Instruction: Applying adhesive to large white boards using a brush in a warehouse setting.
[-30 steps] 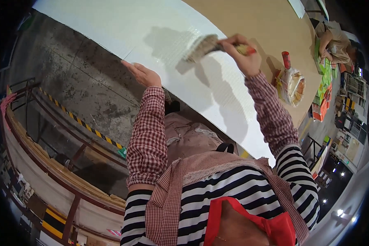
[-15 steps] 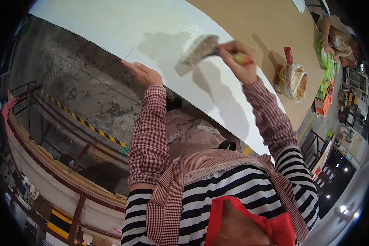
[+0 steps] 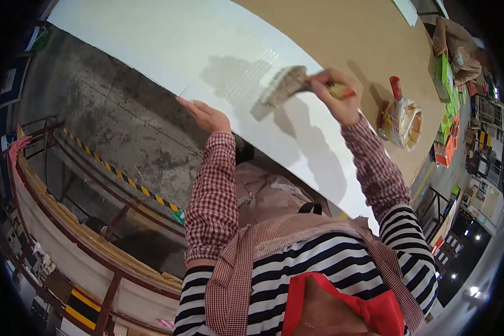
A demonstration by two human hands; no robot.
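A wide brush [image 3: 284, 87] with pale bristles is gripped by its handle in my right hand [image 3: 340, 101]. The fingers are closed around the yellow-green and red handle, and the bristles are slightly blurred. Beneath it lies a long white sheet [image 3: 168, 33], with a wet, shiny patch near the bristles. Whether the bristles touch the sheet is hard to tell. My left hand [image 3: 207, 116] is at the sheet's near edge, fingers stretched out and apparently holding nothing; part of it may rest against the edge.
Right of the sheet, on the brown tabletop [image 3: 330, 28], stands a plastic-wrapped tub [image 3: 404, 124] with a red handle [image 3: 396, 88] beside it. Green packages [image 3: 444, 78] are stacked at the table's far right, near another person [image 3: 459, 47]. A metal-framed rack [image 3: 112, 246] is at lower left.
The whole view has shifted slightly, so things appear lower and a little to the right. My right hand and the brush have come slightly nearer; my left hand stays at the sheet's edge.
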